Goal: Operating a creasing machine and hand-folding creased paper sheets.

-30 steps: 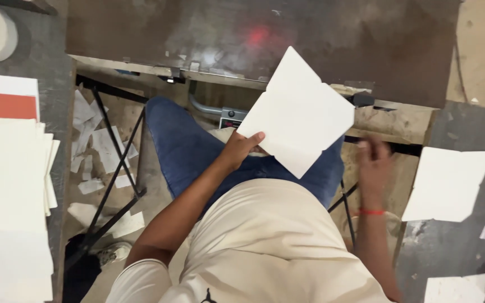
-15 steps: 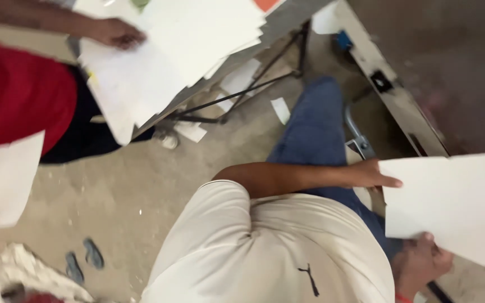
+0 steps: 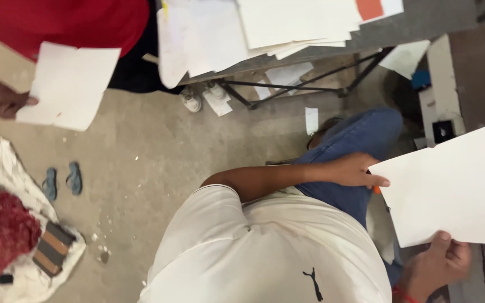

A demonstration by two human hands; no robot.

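As both hands [image 3: 360,171] hold it, white sheet [image 3: 450,188], flat, blank

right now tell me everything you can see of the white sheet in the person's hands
The white sheet is a plain, blank, flat board, seemingly stiff card or thick paper, with straight edges and a stepped upper left corner where a second layer may show. It is held tilted over the person's lap at the right of the view, its right side cut off by the frame. The left hand pinches its left edge; the right hand grips its bottom edge.
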